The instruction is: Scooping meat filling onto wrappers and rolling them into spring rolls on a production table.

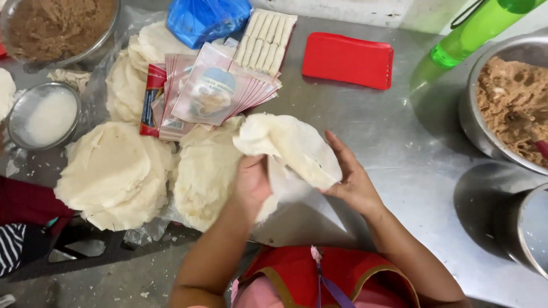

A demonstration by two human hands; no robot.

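Observation:
A thin, pale round wrapper sheet (pixel 288 148) is lifted above the steel table (pixel 388 131), held between both hands. My left hand (pixel 251 182) grips its lower left part from beneath. My right hand (pixel 349 177) pinches its right edge, fingers spread along it. Just left of my left hand lies a stack of the same wrappers (pixel 202 171), with another stack (pixel 114 174) further left and more wrappers (pixel 128 74) behind.
A fan of pink packets (pixel 211 91) lies behind the stacks, with finished rolls (pixel 265 40), a blue bag (pixel 205 17) and a red tray (pixel 348 60). Bowls of brown filling stand at the right (pixel 511 102) and top left (pixel 57 25). A small bowl of white paste (pixel 45 114) sits left.

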